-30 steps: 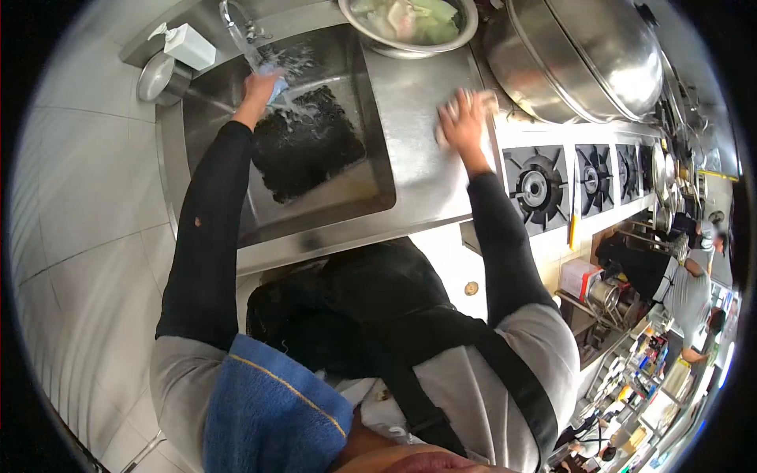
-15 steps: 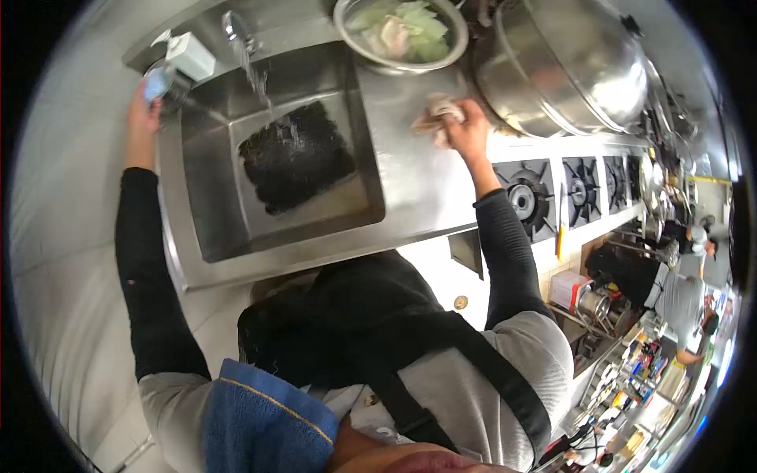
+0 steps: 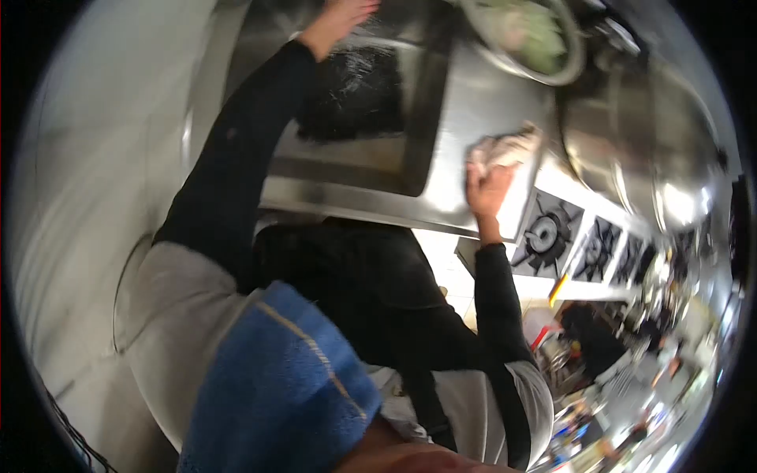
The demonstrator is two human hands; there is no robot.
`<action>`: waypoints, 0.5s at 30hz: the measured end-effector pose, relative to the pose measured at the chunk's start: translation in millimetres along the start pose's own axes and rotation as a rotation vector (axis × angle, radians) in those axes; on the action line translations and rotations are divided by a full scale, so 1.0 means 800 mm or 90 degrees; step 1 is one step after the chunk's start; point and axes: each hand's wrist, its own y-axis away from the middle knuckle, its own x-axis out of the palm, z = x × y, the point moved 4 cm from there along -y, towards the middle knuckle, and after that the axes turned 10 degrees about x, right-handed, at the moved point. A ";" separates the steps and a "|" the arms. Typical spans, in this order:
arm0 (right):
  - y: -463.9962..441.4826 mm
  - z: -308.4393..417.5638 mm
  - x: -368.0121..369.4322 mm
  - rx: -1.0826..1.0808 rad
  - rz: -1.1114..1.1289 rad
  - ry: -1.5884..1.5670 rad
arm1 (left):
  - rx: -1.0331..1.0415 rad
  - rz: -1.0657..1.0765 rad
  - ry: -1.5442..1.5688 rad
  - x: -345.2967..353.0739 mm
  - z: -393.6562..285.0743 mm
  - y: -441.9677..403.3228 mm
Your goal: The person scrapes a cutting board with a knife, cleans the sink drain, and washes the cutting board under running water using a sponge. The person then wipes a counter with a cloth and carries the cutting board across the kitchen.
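Cloth (image 3: 509, 148), pale and crumpled, lies on the steel counter (image 3: 482, 102) under the right hand (image 3: 490, 191), between the sink (image 3: 430, 110) and the pot (image 3: 611, 130). The right fingers are closed on its near end, with the rest of it bunched out ahead of them toward the counter's far right side.

The left hand (image 3: 344, 21) is at the top edge of the view, over the far part of the sink. Its fingers reach out to the right, and I cannot tell whether they hold anything, since the hand is blurred and partly cut off by the edge.

A black mat (image 3: 355, 98) lies in the sink, just below the left hand, with shiny streaks across its upper part. The left sleeve (image 3: 229, 150) crosses the sink's left side and hides some of it.

Beyond the cloth stands a steel bowl (image 3: 561, 77) with pale green food (image 3: 542, 39) in it, near the big rounded pot. To the right of the right sleeve (image 3: 498, 296) runs a row of burners (image 3: 544, 234), with a yellow handle (image 3: 558, 290) just below. A blue towel (image 3: 276, 386) drapes over the person's chest. Motion blur softens the lower right.
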 end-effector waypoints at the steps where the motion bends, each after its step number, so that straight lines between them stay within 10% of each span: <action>1: -0.005 0.005 0.003 -0.010 -0.017 0.013 | -0.134 -0.027 0.062 0.057 -0.090 0.060; 6: -0.030 0.014 -0.042 0.003 0.129 -0.087 | -0.053 -0.063 -0.062 -0.045 0.078 0.030; 8: -0.043 -0.015 -0.086 0.225 0.020 0.013 | -0.010 -0.046 -0.295 -0.047 0.047 0.108; 10: -0.084 0.068 -0.159 0.157 -0.176 0.057 | -0.107 -0.166 -0.298 -0.056 0.008 0.171; 13: -0.131 0.120 -0.050 0.222 0.042 -0.482 | -0.241 -0.230 -0.356 -0.089 0.022 0.227; 15: -0.158 0.187 0.099 -0.013 0.382 -0.576 | -0.345 -0.245 -0.319 -0.115 0.060 0.260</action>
